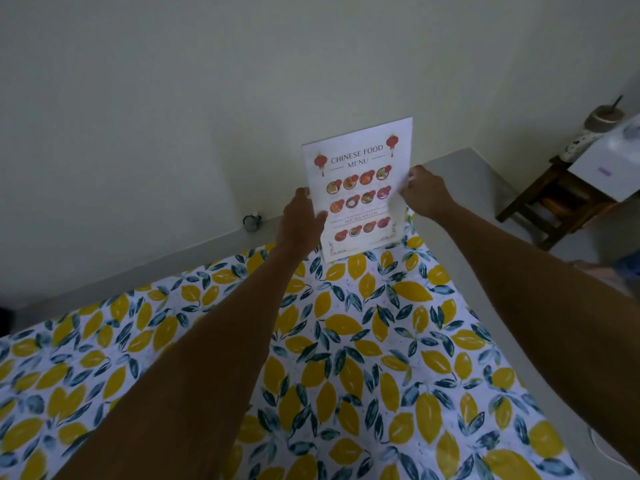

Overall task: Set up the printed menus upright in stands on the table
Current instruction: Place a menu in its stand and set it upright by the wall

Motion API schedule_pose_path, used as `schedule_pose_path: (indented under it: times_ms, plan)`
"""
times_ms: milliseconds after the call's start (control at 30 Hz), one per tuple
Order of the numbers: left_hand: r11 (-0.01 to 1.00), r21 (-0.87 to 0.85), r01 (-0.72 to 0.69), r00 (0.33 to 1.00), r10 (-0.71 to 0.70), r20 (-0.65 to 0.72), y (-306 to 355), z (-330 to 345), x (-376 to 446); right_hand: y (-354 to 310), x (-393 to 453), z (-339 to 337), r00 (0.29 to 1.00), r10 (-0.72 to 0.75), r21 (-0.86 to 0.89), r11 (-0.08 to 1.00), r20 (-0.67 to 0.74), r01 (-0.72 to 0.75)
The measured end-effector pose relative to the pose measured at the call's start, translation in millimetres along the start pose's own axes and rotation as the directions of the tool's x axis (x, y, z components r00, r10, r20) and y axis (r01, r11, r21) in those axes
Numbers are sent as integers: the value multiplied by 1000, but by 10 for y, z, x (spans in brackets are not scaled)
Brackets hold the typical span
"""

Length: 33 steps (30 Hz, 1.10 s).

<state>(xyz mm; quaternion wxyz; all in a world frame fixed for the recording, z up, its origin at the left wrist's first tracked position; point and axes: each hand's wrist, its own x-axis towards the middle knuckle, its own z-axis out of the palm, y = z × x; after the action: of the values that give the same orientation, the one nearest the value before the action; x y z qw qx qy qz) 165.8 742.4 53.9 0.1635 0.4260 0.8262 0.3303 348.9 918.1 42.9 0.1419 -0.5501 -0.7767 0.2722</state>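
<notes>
Menu (360, 188) upright on tablecloth (346, 341), edges pinched by left hand (301, 220) and right hand (427, 194).

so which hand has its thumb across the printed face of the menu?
The left hand: its thumb lies over the white Chinese food menu's front. The right hand only pinches the sheet's right edge.
</notes>
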Motion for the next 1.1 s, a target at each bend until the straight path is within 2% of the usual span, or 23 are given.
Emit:
schedule_pose_path:
  times_ms: [167,300,433,533,633,700,767,867,967,1100]
  plan:
    - [998,-56,-20,994,26,102,-95,32,69,-41,18,23,996,58,42,997,72,-61]
    - [999,-23,-49,992,51,119,-149,58,48,-48,-11,32,992,82,15,996,97,-84]
    - [997,41,-63,992,58,109,-166,72,23,-21,-68,4,983,141,-57,989,119,-135]
    - [996,74,-59,996,53,76,-164,32,-16,-20,-196,-42,983,162,-199,970,84,-142]
    - [966,256,-30,999,24,28,-150,-66,-69,-67,-373,-89,993,121,-380,918,-15,-117]
    - [923,383,-42,999,38,18,-118,-173,-142,-114,-485,-112,994,98,-437,893,-47,-109]
    - [878,475,-58,998,42,44,-100,-299,-212,-172,-605,-140,998,65,-473,879,-4,-59]
    - [816,569,-103,993,46,113,-88,-525,-346,-317,-804,-194,991,-19,-500,862,132,83]
    - [798,585,-144,984,54,169,-87,-773,-537,-574,-1042,-257,974,-70,-440,884,213,160]
    - [780,596,-191,975,79,209,-118,-1115,-860,-1066,-1493,-288,962,-129,-415,882,240,222]
